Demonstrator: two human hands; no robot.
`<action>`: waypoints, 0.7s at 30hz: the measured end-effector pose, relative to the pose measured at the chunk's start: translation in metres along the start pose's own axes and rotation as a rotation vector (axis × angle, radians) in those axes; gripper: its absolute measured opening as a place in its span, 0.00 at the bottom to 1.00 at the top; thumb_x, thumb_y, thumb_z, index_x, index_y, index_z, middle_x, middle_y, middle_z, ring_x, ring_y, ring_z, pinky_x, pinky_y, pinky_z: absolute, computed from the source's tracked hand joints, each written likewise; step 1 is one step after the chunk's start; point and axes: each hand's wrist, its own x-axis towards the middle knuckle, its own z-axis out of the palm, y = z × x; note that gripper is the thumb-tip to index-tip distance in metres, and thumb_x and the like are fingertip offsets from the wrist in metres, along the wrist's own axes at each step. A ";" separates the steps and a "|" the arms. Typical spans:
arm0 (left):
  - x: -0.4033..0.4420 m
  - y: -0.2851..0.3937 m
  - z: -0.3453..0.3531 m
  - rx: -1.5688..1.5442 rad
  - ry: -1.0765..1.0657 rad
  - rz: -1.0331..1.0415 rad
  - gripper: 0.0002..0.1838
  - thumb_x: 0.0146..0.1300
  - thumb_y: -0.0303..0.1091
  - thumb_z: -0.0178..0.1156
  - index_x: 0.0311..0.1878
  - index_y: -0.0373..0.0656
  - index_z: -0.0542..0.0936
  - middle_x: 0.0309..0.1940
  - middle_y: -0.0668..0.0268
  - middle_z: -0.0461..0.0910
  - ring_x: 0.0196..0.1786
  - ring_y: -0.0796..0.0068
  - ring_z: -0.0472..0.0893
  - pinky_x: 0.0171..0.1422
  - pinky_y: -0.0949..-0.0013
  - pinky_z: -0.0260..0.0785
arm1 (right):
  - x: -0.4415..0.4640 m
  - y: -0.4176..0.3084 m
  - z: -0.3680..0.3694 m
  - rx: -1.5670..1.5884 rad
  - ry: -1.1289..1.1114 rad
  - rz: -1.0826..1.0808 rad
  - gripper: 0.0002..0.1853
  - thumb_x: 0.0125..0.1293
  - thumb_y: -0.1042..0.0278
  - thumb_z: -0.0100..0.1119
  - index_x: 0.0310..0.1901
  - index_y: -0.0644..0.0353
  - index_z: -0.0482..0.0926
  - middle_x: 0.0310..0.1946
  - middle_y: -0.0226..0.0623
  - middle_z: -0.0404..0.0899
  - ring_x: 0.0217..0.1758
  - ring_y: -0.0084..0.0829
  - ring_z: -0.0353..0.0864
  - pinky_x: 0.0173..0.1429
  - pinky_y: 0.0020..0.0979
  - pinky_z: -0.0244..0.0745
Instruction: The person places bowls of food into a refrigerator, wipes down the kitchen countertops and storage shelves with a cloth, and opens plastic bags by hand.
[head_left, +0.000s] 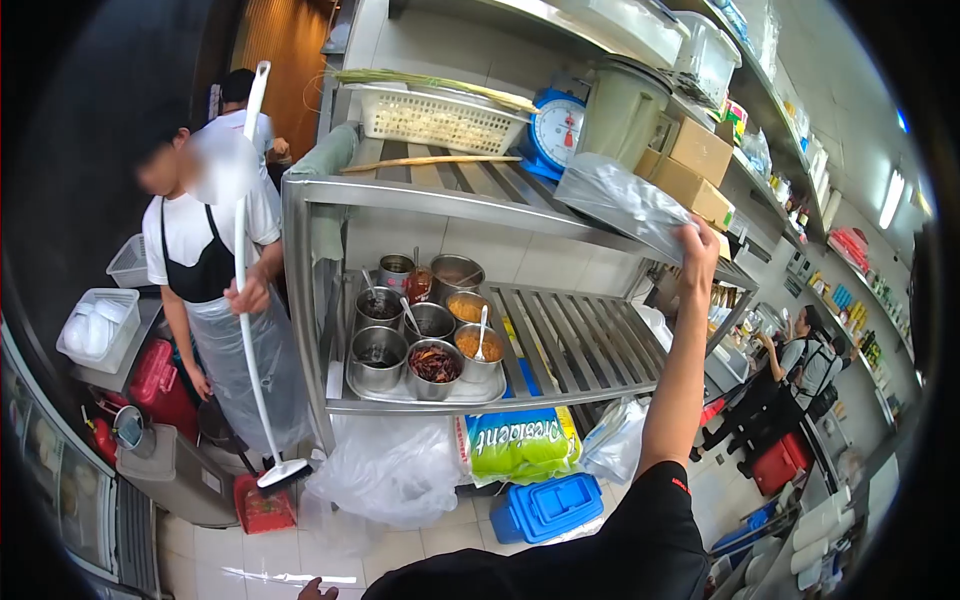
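My right hand (pixel 697 240) reaches out to the upper shelf and has its fingers closed on the edge of a clear plastic bag (pixel 625 200). The bag hangs over the shelf's front edge, in front of a tall translucent bin (pixel 622 115) and beside cardboard boxes (pixel 698 152). Low at the bottom edge of the view, only part of my left hand (pixel 318 591) shows; its visible fingers are apart, with nothing seen in them. A blue dial scale (pixel 556 130) stands left of the bag.
On the middle shelf, steel pots of seasonings stand on a tray (pixel 485 393), with dried chilies (pixel 434 365) in one. A person in an apron (pixel 205 245) holds a white-handled broom (pixel 243 300) at left. A blue lidded box (pixel 550 508) sits on the floor below.
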 end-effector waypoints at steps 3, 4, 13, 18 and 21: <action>0.018 -0.017 -0.004 -0.032 -0.006 -0.002 0.34 0.59 0.51 0.58 0.64 0.44 0.65 0.43 0.48 0.80 0.49 0.57 0.78 0.55 0.62 0.69 | 0.003 0.027 -0.001 0.071 -0.002 -0.031 0.21 0.51 0.62 0.52 0.43 0.67 0.79 0.31 0.33 0.78 0.33 0.22 0.72 0.41 0.23 0.66; 0.025 -0.019 -0.006 -0.007 0.007 0.005 0.33 0.59 0.51 0.58 0.64 0.44 0.66 0.43 0.48 0.80 0.47 0.57 0.79 0.53 0.62 0.70 | 0.003 0.031 0.000 0.094 0.008 -0.042 0.21 0.51 0.62 0.52 0.44 0.68 0.79 0.32 0.33 0.79 0.34 0.22 0.73 0.42 0.23 0.67; 0.116 0.002 -0.037 0.148 0.009 0.228 0.33 0.59 0.50 0.59 0.64 0.45 0.66 0.43 0.50 0.80 0.44 0.58 0.80 0.51 0.61 0.71 | 0.025 0.051 0.102 -0.367 -0.284 -0.338 0.39 0.45 0.42 0.63 0.57 0.58 0.72 0.50 0.48 0.73 0.54 0.41 0.73 0.59 0.37 0.68; 0.151 0.053 -0.023 0.263 -0.121 0.332 0.32 0.59 0.50 0.59 0.64 0.46 0.66 0.43 0.51 0.79 0.44 0.58 0.80 0.50 0.60 0.71 | 0.002 0.012 0.094 -0.436 -0.293 -0.100 0.60 0.40 0.27 0.63 0.68 0.61 0.54 0.58 0.57 0.66 0.61 0.51 0.68 0.64 0.41 0.63; 0.159 0.077 -0.002 0.302 -0.168 0.362 0.32 0.60 0.50 0.58 0.64 0.46 0.66 0.44 0.51 0.78 0.44 0.58 0.79 0.49 0.60 0.71 | -0.004 0.010 0.094 -0.491 -0.248 -0.090 0.57 0.46 0.26 0.57 0.68 0.64 0.53 0.57 0.61 0.66 0.59 0.52 0.69 0.61 0.43 0.65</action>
